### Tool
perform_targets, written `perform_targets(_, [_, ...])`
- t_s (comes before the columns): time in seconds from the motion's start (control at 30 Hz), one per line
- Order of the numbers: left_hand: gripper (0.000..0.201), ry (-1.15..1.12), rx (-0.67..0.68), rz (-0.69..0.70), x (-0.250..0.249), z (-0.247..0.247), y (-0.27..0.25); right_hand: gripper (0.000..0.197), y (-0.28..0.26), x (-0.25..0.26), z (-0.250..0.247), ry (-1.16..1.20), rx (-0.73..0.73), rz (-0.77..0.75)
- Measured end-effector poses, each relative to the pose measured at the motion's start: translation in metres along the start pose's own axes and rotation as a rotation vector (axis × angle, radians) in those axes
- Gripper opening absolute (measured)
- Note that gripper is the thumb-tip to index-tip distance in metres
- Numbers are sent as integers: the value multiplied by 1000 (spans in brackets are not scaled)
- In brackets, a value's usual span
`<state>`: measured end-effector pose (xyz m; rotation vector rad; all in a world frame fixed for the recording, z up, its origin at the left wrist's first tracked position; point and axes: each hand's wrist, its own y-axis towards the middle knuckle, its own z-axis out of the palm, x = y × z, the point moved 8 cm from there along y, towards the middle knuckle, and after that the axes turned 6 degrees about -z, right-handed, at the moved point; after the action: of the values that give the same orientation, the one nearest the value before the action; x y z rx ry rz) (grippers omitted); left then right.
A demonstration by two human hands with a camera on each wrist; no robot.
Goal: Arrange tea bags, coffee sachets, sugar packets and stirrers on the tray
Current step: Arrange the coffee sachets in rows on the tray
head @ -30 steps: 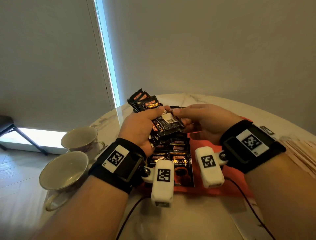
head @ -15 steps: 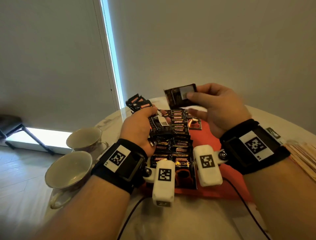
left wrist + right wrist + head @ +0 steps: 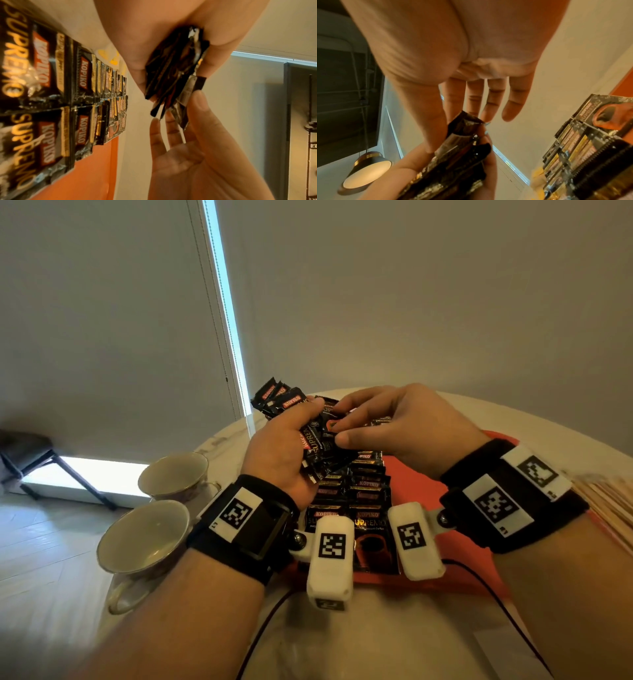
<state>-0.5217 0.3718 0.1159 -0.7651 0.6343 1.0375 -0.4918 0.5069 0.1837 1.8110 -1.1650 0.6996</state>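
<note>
Left hand gripping a sachet stack at frame centre, right hand pinching perhaps one sachet, two sachet rows on the orange tray, two cups lower left.

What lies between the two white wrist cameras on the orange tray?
In the head view, between the white wrist cameras, a Kopiko coffee sachet lies on the orange tray.

Daylight enters through a bright slit beside the blind and a blown-out patch low on the left. The head view is soft, its edges bent by the wide lens. Both wrist views carry a warm orange cast; the nearest sachets smear with blur, and a lamp glows.
</note>
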Motion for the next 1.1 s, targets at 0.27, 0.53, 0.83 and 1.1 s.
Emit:
perform_targets(0.27, [50,178,45,2,2,10,-7,33,2,-21,-10,348,-139,174])
perform_targets(0.53, [47,301,161,3,7,19,-14,10,-2,-38,-19,525,-238,367])
perform_targets(0.83, [33,264,201,24,6,17,-8,39,-8,-44,-5,814,-246,526])
perform_targets(1.1, [51,172,150,-22,9,13,-6,22,-8,-32,-6,653,-27,419])
